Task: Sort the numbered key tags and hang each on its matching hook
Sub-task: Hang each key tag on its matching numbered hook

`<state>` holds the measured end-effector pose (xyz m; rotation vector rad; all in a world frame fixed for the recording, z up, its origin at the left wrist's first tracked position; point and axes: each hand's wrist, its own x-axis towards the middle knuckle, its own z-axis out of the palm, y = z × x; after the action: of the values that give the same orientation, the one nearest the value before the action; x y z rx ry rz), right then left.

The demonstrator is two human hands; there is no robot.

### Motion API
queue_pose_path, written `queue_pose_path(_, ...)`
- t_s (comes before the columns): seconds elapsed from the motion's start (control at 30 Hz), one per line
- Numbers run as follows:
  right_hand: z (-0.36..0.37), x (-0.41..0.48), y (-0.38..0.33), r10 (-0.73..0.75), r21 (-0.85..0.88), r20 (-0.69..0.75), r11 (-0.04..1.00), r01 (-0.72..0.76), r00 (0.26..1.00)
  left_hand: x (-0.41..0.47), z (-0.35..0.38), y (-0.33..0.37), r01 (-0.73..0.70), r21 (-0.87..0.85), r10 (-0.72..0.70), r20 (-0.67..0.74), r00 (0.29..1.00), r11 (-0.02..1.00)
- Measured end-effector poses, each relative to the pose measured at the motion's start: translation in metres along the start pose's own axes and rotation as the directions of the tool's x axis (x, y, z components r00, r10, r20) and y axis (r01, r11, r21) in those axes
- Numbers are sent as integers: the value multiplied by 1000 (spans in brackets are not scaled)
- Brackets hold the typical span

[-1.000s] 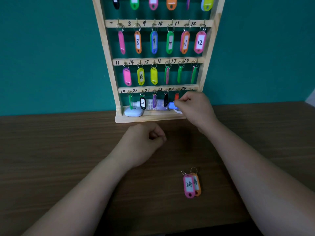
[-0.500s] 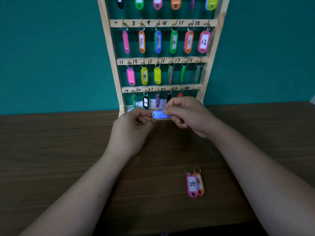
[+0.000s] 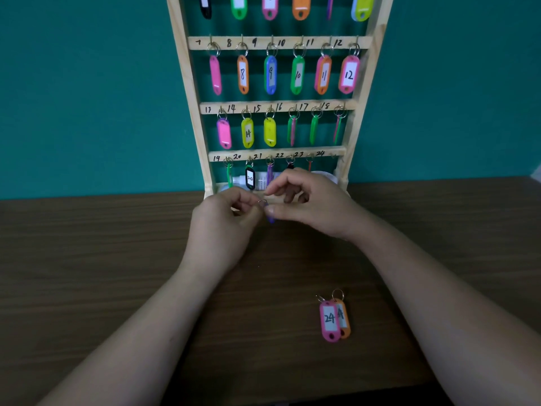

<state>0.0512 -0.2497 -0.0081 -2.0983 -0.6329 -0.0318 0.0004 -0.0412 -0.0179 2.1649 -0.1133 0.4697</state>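
Note:
A wooden key rack [image 3: 191, 92] leans on the teal wall, its numbered rails hung with coloured tags. In front of its base my left hand [image 3: 224, 227] and my right hand [image 3: 313, 205] meet. Between them hangs a blue key tag [image 3: 270, 218], seen edge-on. My left fingers pinch its metal ring [image 3: 261, 202]; my right thumb and forefinger pinch the tag's upper end. On the brown table [image 3: 87, 273] lie a pink tag marked 24 [image 3: 330, 320] and, half under it, an orange tag [image 3: 344, 319]. The rail's hook 24 [image 3: 332, 156] looks bare.
A white tube or bottle [image 3: 238, 180] lies on the rack's bottom shelf behind the lowest tags. My forearms stretch across the table from the near edge. The teal wall rises behind the table.
My right hand brought the blue tag from the rack's bottom shelf toward the middle. My left hand rose from the table to take its ring. The tag turned from flat to edge-on.

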Motion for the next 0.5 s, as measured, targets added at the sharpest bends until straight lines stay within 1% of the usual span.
queue_pose_path(0.13,4,-2,-4,-85,-35,-4,996,85,996,1,-2,1,41,-18,-41,-19,999,999)
queue_pose_path(0.23,7,-2,-6,-126,-69,-46,990,123,991,1,-2,3,44,-26,-45,-15,999,999)
queue_pose_path(0.37,9,-3,-9,-124,-127,-38,985,118,992,1,-1,4,47,-35,-48,-17,999,998)
queue_pose_path(0.5,9,-4,-11,-139,-173,-55,977,128,989,1,0,3,24,-10,-25,-41,999,1000)
